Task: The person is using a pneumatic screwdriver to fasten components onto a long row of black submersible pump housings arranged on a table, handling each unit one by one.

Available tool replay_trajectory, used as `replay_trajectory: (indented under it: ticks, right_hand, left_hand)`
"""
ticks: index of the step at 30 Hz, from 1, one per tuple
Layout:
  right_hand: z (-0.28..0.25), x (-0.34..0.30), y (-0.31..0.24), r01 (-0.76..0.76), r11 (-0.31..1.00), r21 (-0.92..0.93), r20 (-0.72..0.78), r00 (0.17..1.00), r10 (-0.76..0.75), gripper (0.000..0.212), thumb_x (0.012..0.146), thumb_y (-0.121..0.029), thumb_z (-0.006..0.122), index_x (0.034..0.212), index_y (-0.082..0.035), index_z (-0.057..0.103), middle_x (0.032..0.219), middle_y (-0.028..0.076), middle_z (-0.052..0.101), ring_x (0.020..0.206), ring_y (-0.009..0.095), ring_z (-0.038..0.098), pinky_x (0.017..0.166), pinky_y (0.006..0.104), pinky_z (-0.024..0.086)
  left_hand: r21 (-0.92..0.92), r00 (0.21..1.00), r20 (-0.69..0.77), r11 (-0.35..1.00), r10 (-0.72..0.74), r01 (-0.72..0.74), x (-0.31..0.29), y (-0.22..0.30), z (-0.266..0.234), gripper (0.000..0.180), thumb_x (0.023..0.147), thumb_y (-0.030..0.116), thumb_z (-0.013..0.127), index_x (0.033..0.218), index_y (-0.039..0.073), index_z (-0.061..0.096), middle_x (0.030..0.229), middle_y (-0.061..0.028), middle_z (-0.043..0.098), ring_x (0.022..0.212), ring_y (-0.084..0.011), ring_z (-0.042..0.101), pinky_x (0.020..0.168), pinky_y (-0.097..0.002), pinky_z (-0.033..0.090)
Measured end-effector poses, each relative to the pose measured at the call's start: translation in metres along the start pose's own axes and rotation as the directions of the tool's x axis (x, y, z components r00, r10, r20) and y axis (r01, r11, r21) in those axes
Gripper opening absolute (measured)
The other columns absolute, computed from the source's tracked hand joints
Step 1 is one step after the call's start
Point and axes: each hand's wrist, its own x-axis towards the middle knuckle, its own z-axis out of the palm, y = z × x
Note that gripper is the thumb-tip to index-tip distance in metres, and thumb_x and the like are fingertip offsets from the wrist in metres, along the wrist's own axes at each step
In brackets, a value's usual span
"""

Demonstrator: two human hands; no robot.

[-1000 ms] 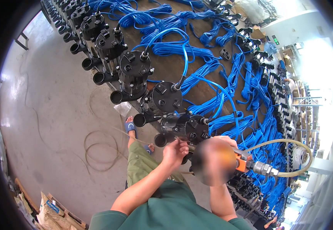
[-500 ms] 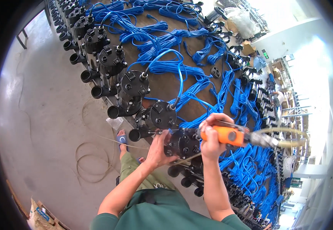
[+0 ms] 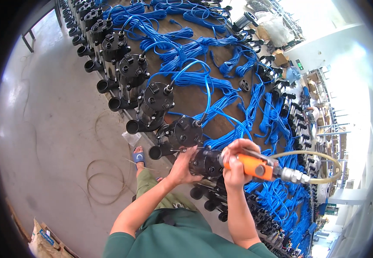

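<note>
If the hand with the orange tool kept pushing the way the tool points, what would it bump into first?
Probably the black pump right in front of it. The right hand aims the orange tool leftward at that pump's top, where the left hand is steadying it. Depth is hard to judge, so the tool's tip may be touching already.

The bench edge is lined by black pumps (image 3: 154, 101) standing close together, outlets jutting toward the floor, so little room is left between them. Behind the row, the brown bench top (image 3: 195, 101) is crowded by blue cables (image 3: 221, 84) in loose bundles; only small bare patches are seen. The nearest pump (image 3: 205, 163) is flanked by the left hand (image 3: 182, 165) and the right hand (image 3: 233, 161), which is filled by the orange tool (image 3: 255, 165). To the right, passage is crossed by the pale hose (image 3: 319, 157). Open concrete floor (image 3: 53, 129) is offered on the left, where thin wire loops (image 3: 104, 185) are strewn.
</note>
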Motion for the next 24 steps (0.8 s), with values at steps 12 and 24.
replay_trajectory:
  ticks: [12, 24]
  right_hand:
    - [-0.016, -0.042, -0.005, -0.152, 0.988, -0.022, 0.079, 0.985, 0.153, 0.038, 0.085, 0.005, 0.061, 0.122, 0.002, 0.055, 0.101, 0.012, 0.067, 0.08, 0.01, 0.063, 0.073, 0.0261, 0.055]
    - [-0.067, -0.076, -0.011, -0.126, 0.991, -0.051, -0.057, 0.991, 0.123, 0.024, 0.081, 0.009, 0.062, 0.104, 0.0, 0.061, 0.095, 0.007, 0.066, 0.085, 0.013, 0.066, 0.076, 0.0282, 0.055]
  left_hand:
    - [0.147, 0.991, -0.132, 0.989, -0.008, 0.028, -0.013, 0.003, 0.019, 0.118, 0.056, 0.021, 0.091, 0.153, -0.002, 0.026, 0.141, -0.0253, 0.05, 0.13, -0.0405, 0.052, 0.109, -0.0439, 0.044]
    - [0.303, 0.994, -0.086, 0.948, -0.07, 0.093, -0.018, 0.028, 0.02, 0.112, 0.066, 0.018, 0.09, 0.153, 0.0, 0.023, 0.098, -0.0162, 0.074, 0.088, -0.0294, 0.074, 0.081, -0.0391, 0.058]
